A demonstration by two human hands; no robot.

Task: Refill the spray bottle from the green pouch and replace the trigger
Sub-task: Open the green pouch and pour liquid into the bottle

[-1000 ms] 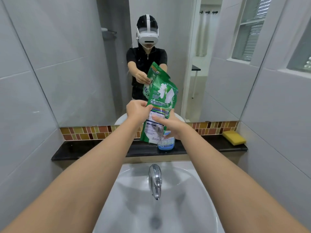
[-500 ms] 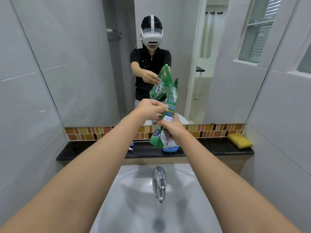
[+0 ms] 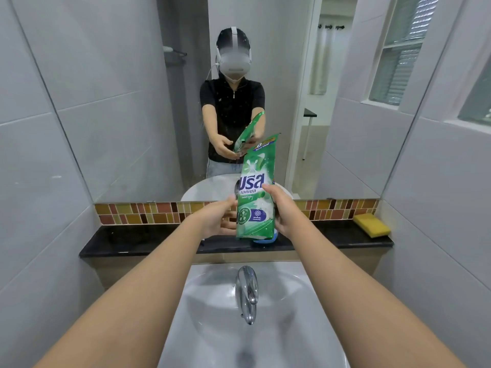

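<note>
The green pouch [image 3: 256,197] stands upright above the black shelf, its printed front facing me. My right hand [image 3: 283,212] grips its right edge at mid height. My left hand [image 3: 218,219] is just left of the pouch's lower part, fingers spread, holding nothing. The spray bottle is almost wholly hidden behind the pouch; only its blue base [image 3: 265,239] shows on the shelf below the pouch's bottom edge. I cannot see the trigger. The mirror repeats the pouch and both hands.
The black shelf [image 3: 132,243] runs under a large wall mirror [image 3: 119,102], with a yellow sponge [image 3: 372,225] at its right end. A chrome faucet [image 3: 247,290] and white sink basin [image 3: 297,301] lie below my arms. Tiled walls close in on both sides.
The pouch has turned from edge-on to upright with its front toward me. My left hand has let go of its top, dropped lower and opened. My right hand still holds it.
</note>
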